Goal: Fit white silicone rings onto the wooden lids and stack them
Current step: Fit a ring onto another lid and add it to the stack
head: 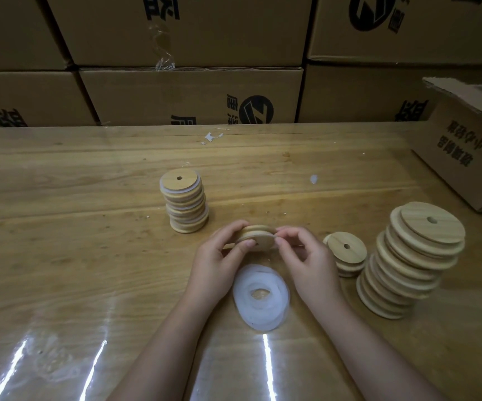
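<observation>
Wooden lid pinched at its rim between left grip and right grip, near white rings.

The wooden table carries a ringed lid stack, short stack, tall stack, white rings, cardboard box.

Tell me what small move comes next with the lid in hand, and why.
Probably seat the ring around the lid with the right hand, since the left hand grips the lid and the right fingers pinch something whitish at its edge. Only then would it go on the ringed stack.
</observation>
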The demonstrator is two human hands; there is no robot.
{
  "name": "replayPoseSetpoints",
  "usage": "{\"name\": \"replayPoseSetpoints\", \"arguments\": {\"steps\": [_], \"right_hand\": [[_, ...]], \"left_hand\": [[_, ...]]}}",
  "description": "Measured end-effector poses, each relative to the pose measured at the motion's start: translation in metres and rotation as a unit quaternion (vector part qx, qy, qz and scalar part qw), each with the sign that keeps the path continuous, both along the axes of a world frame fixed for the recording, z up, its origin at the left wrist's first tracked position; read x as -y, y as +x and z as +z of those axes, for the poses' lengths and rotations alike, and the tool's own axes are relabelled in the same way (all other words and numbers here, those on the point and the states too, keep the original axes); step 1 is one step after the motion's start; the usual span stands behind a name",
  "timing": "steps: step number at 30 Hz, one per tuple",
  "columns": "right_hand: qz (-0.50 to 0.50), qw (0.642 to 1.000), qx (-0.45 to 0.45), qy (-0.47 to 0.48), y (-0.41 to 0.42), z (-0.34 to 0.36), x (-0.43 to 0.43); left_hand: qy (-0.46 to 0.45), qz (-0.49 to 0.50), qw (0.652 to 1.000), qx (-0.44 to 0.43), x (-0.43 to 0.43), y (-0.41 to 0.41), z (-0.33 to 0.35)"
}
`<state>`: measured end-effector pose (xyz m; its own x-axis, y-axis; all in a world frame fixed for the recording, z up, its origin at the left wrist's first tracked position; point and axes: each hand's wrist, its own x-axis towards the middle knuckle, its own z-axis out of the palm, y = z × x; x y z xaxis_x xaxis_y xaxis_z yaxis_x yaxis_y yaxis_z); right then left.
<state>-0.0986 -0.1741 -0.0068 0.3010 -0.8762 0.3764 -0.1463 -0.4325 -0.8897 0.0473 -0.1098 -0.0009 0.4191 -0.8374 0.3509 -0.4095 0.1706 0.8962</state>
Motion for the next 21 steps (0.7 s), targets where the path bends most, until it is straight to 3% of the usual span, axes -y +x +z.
{"name": "replayPoseSetpoints", "arguments": {"steps": [5,11,15,21], "right_hand": [[0.011,0.999,0.027,0.017,-0.002,0.006,-0.001],[0.081,0.993,0.028,0.086,-0.001,0.01,-0.005],[0.146,0.985,-0.009,0.088,-0.001,0.009,-0.007],[0.14,0.985,0.012,0.098,-0.001,0.008,-0.004]], "left_hand": [[0.017,-0.03,0.997,-0.07,0.001,-0.002,0.002],[-0.005,-0.032,0.976,-0.216,-0.001,-0.001,0.009],[0.002,-0.007,0.971,-0.239,-0.001,0.001,0.012],[0.039,0.001,0.966,-0.255,-0.001,-0.001,0.014]]}}
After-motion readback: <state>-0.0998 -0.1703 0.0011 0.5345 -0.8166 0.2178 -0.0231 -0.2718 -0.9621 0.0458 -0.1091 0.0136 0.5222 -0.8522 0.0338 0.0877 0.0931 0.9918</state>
